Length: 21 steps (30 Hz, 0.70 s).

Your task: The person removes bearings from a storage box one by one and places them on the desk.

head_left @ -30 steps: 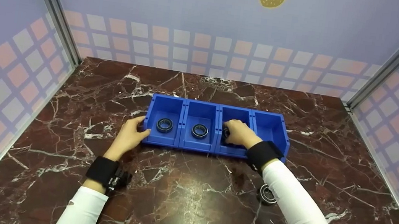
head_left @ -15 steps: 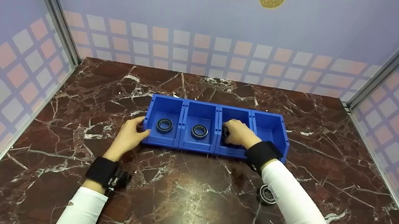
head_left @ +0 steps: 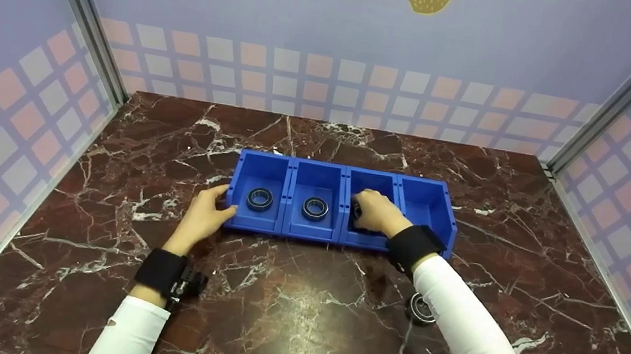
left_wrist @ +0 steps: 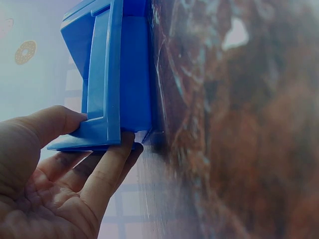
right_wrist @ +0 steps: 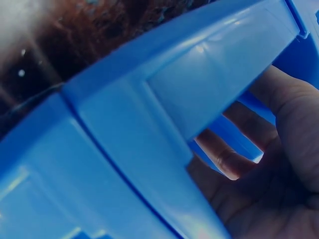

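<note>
A row of joined blue storage bins [head_left: 311,234] stands on the table. My left hand [head_left: 205,214] grips the row's left end wall; in the left wrist view the thumb [left_wrist: 60,122] lies on the inner side and the fingers [left_wrist: 102,179] on the outer side. My right hand [head_left: 381,211] reaches into the third bin from the left, curled round a dark ball bearing [head_left: 356,211] that it mostly covers. In the right wrist view the bin's front wall [right_wrist: 224,74] hides the fingertips and the bearing. One bearing [head_left: 259,199] lies in the first bin and another bearing [head_left: 315,209] in the second.
A further bearing [head_left: 421,308] lies on the dark red marbled table [head_left: 286,307], partly behind the right sleeve [head_left: 471,337]. The rightmost bin [head_left: 426,207] shows a bare blue floor. Patterned panels [head_left: 335,27] enclose the table at the back and both sides.
Almost nothing differs. Both hands keep their places at the bins, and the bearings lie where they were.
</note>
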Available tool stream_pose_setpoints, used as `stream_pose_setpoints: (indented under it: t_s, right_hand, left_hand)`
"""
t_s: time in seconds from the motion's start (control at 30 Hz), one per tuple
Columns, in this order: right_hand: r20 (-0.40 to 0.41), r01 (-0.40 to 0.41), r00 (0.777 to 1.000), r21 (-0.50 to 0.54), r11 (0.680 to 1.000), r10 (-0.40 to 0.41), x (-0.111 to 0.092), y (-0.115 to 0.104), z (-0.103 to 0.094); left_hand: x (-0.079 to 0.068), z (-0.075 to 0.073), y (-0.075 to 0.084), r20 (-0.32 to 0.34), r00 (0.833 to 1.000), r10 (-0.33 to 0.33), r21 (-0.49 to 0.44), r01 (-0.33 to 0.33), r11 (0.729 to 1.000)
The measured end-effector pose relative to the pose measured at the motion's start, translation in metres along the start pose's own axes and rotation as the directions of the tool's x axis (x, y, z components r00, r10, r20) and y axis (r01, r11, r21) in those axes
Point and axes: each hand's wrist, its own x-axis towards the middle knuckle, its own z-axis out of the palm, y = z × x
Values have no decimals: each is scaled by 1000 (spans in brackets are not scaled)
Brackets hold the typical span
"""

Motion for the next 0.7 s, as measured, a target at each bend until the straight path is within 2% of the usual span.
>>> stream_pose_setpoints:
  t_s: [0.7]
  right_hand:
    - [-1, -29, 1000, -5, 1000, 29, 0, -1, 0]
  left_hand:
    - [-1, 0, 0, 9, 1000, -7, 10, 7, 1000]
